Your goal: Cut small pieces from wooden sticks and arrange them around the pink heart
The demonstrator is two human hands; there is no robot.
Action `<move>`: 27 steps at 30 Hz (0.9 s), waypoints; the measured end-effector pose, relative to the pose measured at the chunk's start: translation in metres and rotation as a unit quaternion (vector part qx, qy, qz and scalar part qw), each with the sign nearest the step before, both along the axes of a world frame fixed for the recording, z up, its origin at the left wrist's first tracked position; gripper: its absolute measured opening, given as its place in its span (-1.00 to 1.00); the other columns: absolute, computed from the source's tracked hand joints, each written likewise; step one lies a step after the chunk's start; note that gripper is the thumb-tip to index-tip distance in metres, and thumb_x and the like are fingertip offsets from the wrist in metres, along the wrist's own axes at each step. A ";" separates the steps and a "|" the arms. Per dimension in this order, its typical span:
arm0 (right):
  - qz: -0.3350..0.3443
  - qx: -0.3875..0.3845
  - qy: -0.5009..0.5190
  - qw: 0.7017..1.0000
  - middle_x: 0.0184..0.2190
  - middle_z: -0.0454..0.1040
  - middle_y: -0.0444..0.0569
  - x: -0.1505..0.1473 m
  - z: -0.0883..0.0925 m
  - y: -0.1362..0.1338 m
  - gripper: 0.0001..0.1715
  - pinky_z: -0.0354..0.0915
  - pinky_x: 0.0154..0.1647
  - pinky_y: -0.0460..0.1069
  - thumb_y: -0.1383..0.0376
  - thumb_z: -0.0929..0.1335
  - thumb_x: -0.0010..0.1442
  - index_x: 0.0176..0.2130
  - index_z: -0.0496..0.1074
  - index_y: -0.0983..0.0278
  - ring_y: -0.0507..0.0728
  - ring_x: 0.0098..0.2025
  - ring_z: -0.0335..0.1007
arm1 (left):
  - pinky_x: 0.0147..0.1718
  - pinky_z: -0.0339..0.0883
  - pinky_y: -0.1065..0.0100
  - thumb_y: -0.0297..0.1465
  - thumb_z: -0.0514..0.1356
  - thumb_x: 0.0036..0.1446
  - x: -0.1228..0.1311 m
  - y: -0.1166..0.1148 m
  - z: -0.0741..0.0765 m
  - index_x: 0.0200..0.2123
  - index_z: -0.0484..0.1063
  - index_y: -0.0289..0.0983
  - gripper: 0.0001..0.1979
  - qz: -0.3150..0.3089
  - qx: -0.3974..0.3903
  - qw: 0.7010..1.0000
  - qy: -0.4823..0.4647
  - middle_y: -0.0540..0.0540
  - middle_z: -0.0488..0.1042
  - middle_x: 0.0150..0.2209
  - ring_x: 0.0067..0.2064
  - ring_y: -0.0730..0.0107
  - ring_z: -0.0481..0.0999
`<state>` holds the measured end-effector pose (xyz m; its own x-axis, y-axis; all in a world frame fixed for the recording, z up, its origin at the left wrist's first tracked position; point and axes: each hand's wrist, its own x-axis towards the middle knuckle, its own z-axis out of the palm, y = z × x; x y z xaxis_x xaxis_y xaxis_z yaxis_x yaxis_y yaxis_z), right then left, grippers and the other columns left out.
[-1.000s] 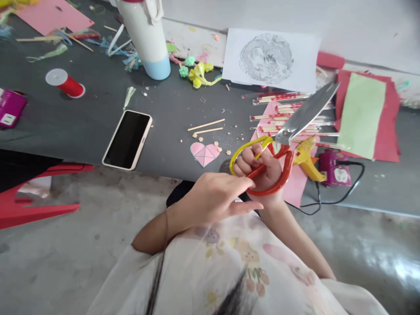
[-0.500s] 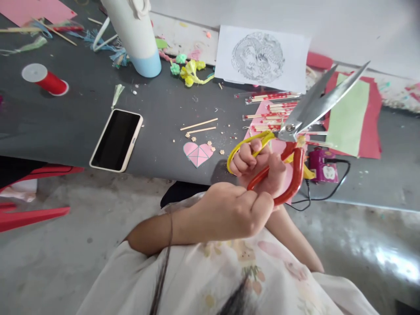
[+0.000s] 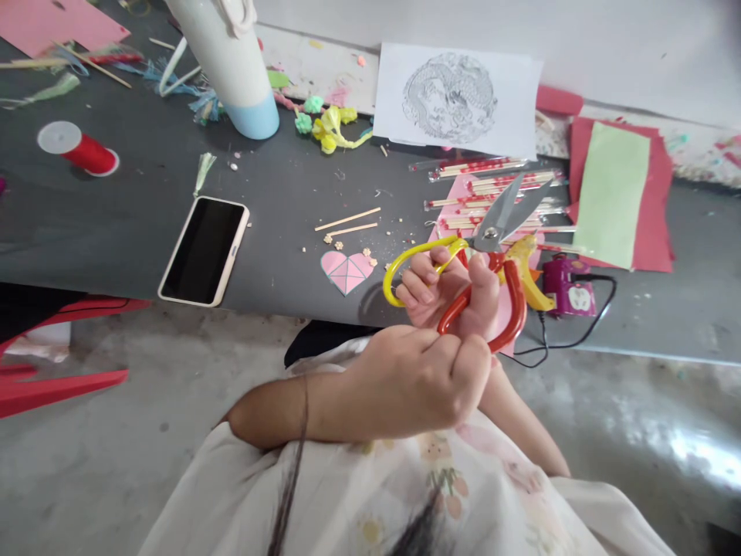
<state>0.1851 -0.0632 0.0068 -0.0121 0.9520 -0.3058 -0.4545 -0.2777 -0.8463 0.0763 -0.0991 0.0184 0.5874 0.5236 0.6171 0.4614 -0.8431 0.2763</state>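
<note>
In the head view my right hand (image 3: 448,289) is closed around the handles of a pair of scissors (image 3: 491,234), one handle yellow and the other red. Its fingers pass through the yellow loop and its thumb lies at the red loop. The steel blades point up and to the right, a little apart, above the table. My left hand (image 3: 431,374) is a closed fist in front, close to the bottom of the red loop. Whatever its fingers hold, if anything, is hidden. A pink paper heart (image 3: 346,272) with drawn lines lies left of the scissors.
Thin sticks (image 3: 350,220) and crumbs lie by the heart. A phone (image 3: 204,249), a red thread spool (image 3: 81,148) and a bottle (image 3: 231,73) stand or lie leftward. Wrapped sticks (image 3: 483,185), a dragon print (image 3: 455,100), green paper (image 3: 612,193) and a purple corded box (image 3: 570,289) are rightward.
The scissors have come down and tilted, with their blades now lower and appearing shorter in view. My right hand still holds them. My left fist has shifted only slightly.
</note>
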 end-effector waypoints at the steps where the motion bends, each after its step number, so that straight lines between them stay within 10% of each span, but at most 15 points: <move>1: -0.003 0.004 0.000 1.000 -0.47 0.03 -0.18 0.001 -0.002 0.000 -0.55 0.22 -0.47 0.07 -0.12 0.30 0.05 -0.36 0.08 0.12 0.04 -0.56 0.02 | -0.59 0.17 0.36 -0.39 0.13 0.32 -0.001 0.000 0.000 -0.37 0.38 -0.33 -0.80 -0.002 -0.013 1.000 0.004 0.07 0.36 -0.59 -0.56 0.51 0.38; 10: -0.064 0.002 -0.107 0.992 -0.51 0.24 -0.23 0.045 -0.034 -0.006 -0.70 0.12 -0.47 -0.03 0.32 0.46 0.06 -0.39 0.22 0.17 0.01 -0.52 0.20 | -0.52 0.13 0.37 -0.37 -0.03 0.39 -0.010 0.047 -0.018 -0.29 0.41 -0.27 -0.74 0.105 -0.240 0.962 0.081 0.00 0.52 -0.45 -0.46 0.42 0.50; 21: 0.009 -0.049 -0.118 0.992 -0.50 0.17 -0.27 0.062 -0.047 -0.011 -0.72 -0.01 -0.52 -0.05 0.20 0.42 0.16 -0.25 0.22 0.16 -0.03 -0.55 0.05 | -0.14 0.33 0.26 -0.45 0.17 0.21 0.005 0.234 -0.046 -0.22 0.51 -0.28 -0.87 0.248 -0.304 0.904 0.168 -0.17 0.57 -0.15 -0.11 0.16 0.54; 27: 0.052 -0.066 -0.145 0.986 -0.47 0.19 -0.24 0.059 -0.035 -0.011 -0.70 0.02 -0.47 -0.02 0.23 0.46 0.10 -0.33 0.24 0.19 0.00 -0.49 0.04 | -0.08 0.34 0.23 -0.28 0.20 0.25 0.028 0.278 -0.070 -0.09 0.47 -0.34 -0.74 0.335 -0.318 0.874 0.152 -0.26 0.53 -0.10 -0.04 0.10 0.50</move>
